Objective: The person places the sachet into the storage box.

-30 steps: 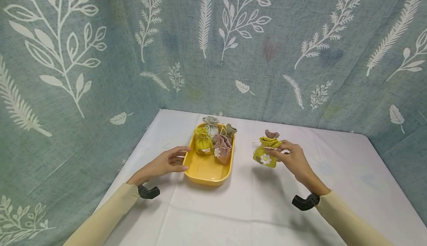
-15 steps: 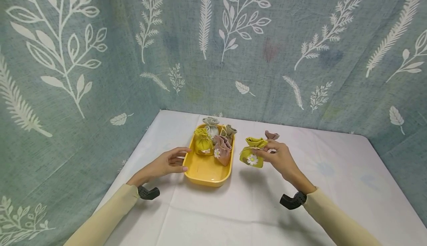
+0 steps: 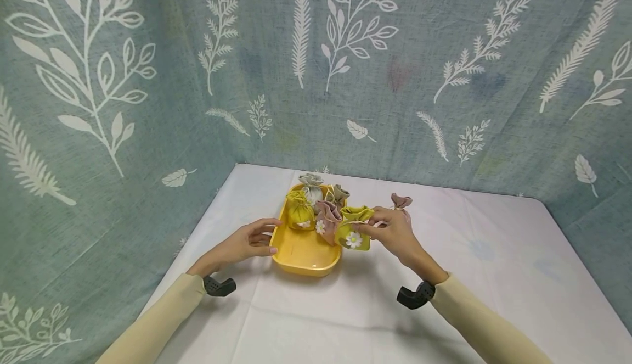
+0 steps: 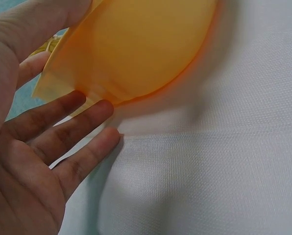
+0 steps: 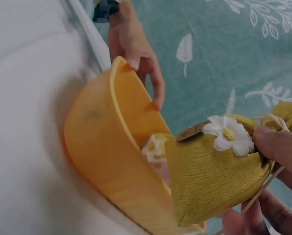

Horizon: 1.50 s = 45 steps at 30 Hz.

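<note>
My right hand [image 3: 395, 236] pinches a small yellow-green drawstring pouch [image 3: 353, 235] near its tied neck. The pouch has a white flower and hangs at the right rim of a yellow plastic tray [image 3: 306, 269]. In the right wrist view, the held pouch [image 5: 217, 181] overlaps the tray wall [image 5: 102, 137]. With relaxed fingers, my left hand [image 3: 247, 240] touches the tray's left side; its fingertips rest against the wall in the left wrist view. Inside the tray are another yellow-green pouch [image 3: 300, 213], a pink one [image 3: 328, 218], a pale grey one [image 3: 312, 188] and an olive-grey one [image 3: 338, 195].
Behind my right hand, a mauve pouch [image 3: 401, 200] stands on the white-covered table [image 3: 296, 320], partly hidden by the hand. A blue-green curtain [image 3: 276, 51] with white leaf prints encloses the back and left side.
My right hand has carried the yellow-green pouch leftward from beside the mauve pouch to the tray's right rim. The left hand and the tray have stayed in place.
</note>
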Each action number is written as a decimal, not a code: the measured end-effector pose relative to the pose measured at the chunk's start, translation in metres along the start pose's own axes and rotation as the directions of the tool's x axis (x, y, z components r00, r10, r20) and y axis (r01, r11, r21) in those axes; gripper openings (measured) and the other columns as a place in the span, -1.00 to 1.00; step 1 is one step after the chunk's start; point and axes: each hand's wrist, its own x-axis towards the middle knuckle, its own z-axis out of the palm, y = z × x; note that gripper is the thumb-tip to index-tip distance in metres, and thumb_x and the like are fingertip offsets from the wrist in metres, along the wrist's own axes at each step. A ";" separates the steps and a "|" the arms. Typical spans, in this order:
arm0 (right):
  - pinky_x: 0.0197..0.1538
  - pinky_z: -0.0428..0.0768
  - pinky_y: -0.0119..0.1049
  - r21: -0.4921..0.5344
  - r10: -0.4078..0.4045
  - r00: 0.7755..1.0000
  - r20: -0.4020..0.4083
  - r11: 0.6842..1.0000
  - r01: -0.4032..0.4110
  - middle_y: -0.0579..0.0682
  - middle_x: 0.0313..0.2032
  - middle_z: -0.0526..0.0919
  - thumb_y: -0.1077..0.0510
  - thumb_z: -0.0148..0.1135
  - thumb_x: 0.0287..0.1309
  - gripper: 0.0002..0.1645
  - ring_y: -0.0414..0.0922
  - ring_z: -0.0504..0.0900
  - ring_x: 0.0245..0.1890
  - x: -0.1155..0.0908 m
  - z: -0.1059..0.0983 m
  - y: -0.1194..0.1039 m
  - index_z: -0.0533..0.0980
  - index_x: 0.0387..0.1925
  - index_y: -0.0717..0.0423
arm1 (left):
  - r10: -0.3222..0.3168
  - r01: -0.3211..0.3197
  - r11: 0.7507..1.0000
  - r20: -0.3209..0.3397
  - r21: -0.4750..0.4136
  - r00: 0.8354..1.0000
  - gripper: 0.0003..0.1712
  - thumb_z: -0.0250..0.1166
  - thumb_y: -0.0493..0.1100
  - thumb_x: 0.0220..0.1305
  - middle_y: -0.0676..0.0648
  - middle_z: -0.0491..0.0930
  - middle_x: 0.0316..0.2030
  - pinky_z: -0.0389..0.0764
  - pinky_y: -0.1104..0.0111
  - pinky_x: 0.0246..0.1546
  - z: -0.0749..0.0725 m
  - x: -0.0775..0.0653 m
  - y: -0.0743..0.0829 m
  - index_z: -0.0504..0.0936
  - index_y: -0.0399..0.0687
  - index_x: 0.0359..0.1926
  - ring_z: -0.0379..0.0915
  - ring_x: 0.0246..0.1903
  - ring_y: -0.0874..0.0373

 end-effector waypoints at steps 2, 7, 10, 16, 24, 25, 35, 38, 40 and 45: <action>-0.35 0.56 -0.34 0.010 -0.009 1.000 0.017 1.000 0.009 -0.03 -0.33 0.65 0.09 0.56 0.14 -0.66 -0.05 0.56 -0.25 0.001 0.004 -0.002 0.62 -0.58 0.20 | 0.004 -0.004 1.000 0.004 0.001 1.000 -0.09 0.51 0.00 0.27 -0.20 0.35 0.44 0.50 0.05 0.31 0.000 0.000 -0.001 0.28 0.04 0.53 0.39 0.35 -0.14; -0.36 0.62 -0.29 0.065 -0.046 0.996 0.074 0.997 0.042 -0.04 -0.32 0.66 0.00 0.56 0.15 -0.63 -0.02 0.58 -0.26 0.006 0.017 -0.009 0.64 -0.56 0.15 | 0.010 -0.010 1.000 -0.001 0.005 1.000 -0.10 0.50 -0.01 0.28 -0.22 0.32 0.45 0.48 0.01 0.33 0.000 -0.002 -0.001 0.28 0.02 0.54 0.37 0.36 -0.18; -0.35 0.64 -0.27 0.049 -0.069 0.993 0.093 0.997 0.064 -0.08 -0.36 0.64 -0.04 0.55 0.15 -0.62 -0.04 0.57 -0.26 0.010 0.026 -0.014 0.62 -0.58 0.09 | 0.013 -0.013 1.000 -0.004 0.003 1.000 -0.10 0.51 -0.02 0.28 -0.22 0.33 0.45 0.48 0.02 0.33 0.000 -0.003 -0.001 0.28 0.01 0.53 0.37 0.36 -0.17; -0.32 0.64 -0.28 0.017 -0.069 0.991 0.116 0.998 0.068 -0.14 -0.40 0.60 -0.07 0.55 0.14 -0.68 -0.10 0.56 -0.26 0.019 0.043 -0.018 0.62 -0.57 -0.07 | 0.016 -0.016 1.000 -0.005 0.005 1.000 -0.11 0.51 -0.02 0.27 -0.18 0.35 0.45 0.49 0.08 0.33 0.000 -0.003 -0.002 0.30 0.05 0.52 0.39 0.35 -0.12; -0.42 0.40 -0.37 -0.047 -0.081 0.991 0.110 0.995 0.086 -0.09 -0.49 0.56 -0.07 0.57 0.12 -0.61 0.02 0.52 -0.39 0.025 0.063 -0.022 0.58 -0.62 -0.03 | 0.039 -0.039 0.999 0.009 0.005 0.999 -0.11 0.51 -0.03 0.28 -0.19 0.33 0.45 0.51 0.10 0.31 0.000 -0.001 -0.003 0.29 0.02 0.53 0.38 0.35 -0.14; -0.45 0.38 -0.39 -0.062 -0.093 0.990 0.107 0.993 0.100 -0.09 -0.51 0.54 -0.06 0.58 0.11 -0.60 0.01 0.51 -0.42 0.025 0.065 -0.023 0.56 -0.64 -0.02 | 0.038 -0.038 0.999 0.009 0.005 0.999 -0.12 0.50 -0.03 0.29 -0.19 0.34 0.45 0.51 0.11 0.31 0.000 -0.001 -0.003 0.29 0.02 0.53 0.38 0.35 -0.14; -0.48 0.23 -0.42 -0.281 -0.189 0.978 0.084 0.937 0.205 -0.22 -0.65 0.39 -0.03 0.60 0.08 -0.50 -0.32 0.29 -0.59 0.024 0.088 -0.034 0.46 -0.72 -0.03 | 0.024 -0.024 1.000 0.005 0.001 1.000 -0.17 0.51 0.00 0.28 -0.05 0.37 0.44 0.51 0.12 0.31 0.000 -0.001 -0.001 0.34 0.22 0.49 0.40 0.34 -0.05; -0.48 0.23 -0.42 -0.319 -0.193 0.978 0.076 0.925 0.208 -0.22 -0.67 0.39 -0.03 0.60 0.08 -0.45 -0.33 0.29 -0.60 0.024 0.094 -0.035 0.41 -0.74 0.00 | 0.023 -0.023 1.000 0.005 -0.002 1.000 -0.19 0.51 0.00 0.27 -0.04 0.38 0.42 0.52 0.12 0.30 0.000 -0.002 0.000 0.36 0.24 0.47 0.42 0.33 -0.05; -0.48 0.28 -0.41 -0.338 -0.203 0.977 0.073 0.916 0.215 -0.21 -0.67 0.44 -0.03 0.60 0.08 -0.46 -0.33 0.35 -0.59 0.026 0.098 -0.035 0.43 -0.74 -0.01 | 0.022 -0.022 1.000 0.005 -0.005 1.000 -0.20 0.51 -0.01 0.28 -0.03 0.40 0.41 0.52 0.12 0.30 0.000 -0.002 0.001 0.37 0.26 0.46 0.42 0.33 -0.04; -0.39 0.52 -0.33 -0.372 -0.213 0.974 0.073 0.901 0.225 -0.14 -0.59 0.66 -0.01 0.57 0.12 -0.64 -0.20 0.62 -0.48 0.033 0.107 -0.029 0.63 -0.64 0.01 | 0.026 -0.026 1.000 0.006 -0.007 1.000 -0.21 0.50 -0.01 0.29 -0.02 0.42 0.40 0.52 0.13 0.30 0.000 -0.002 0.000 0.36 0.23 0.47 0.42 0.33 -0.03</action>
